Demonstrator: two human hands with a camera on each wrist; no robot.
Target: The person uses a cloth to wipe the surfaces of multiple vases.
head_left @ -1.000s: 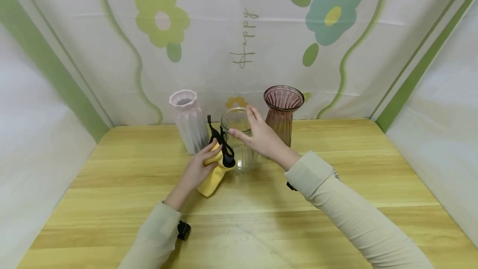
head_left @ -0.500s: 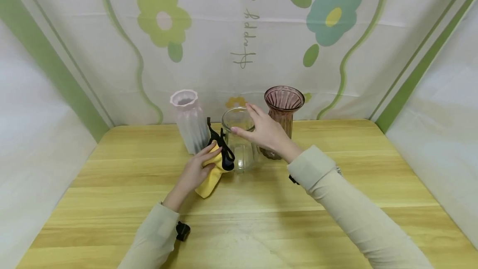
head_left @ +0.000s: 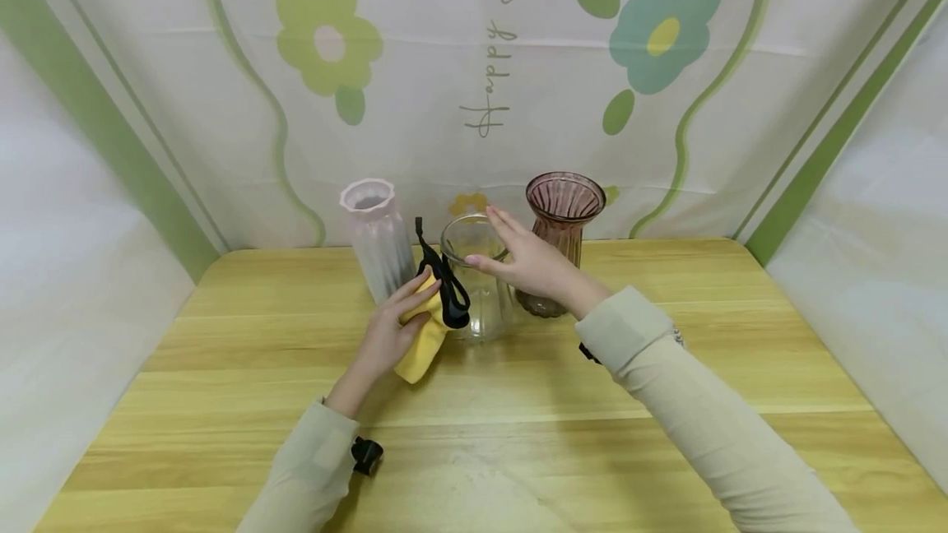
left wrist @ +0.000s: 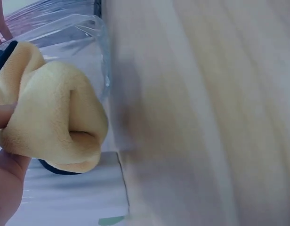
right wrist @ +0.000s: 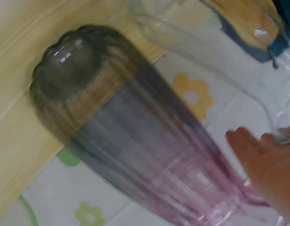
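Pale ribbed vase: standing just beyond the left hand. Purple fluted vase: standing right behind the right hand, crowding it. Wooden table: lying bare and broad nearer the person than both hands; backdrop wall closing in behind the vases. Yellow cloth with black cord: being pinched by the left hand's curled fingers, touching the clear glass vase. Right hand: fingers spreading straight over the clear vase's rim, touching it.
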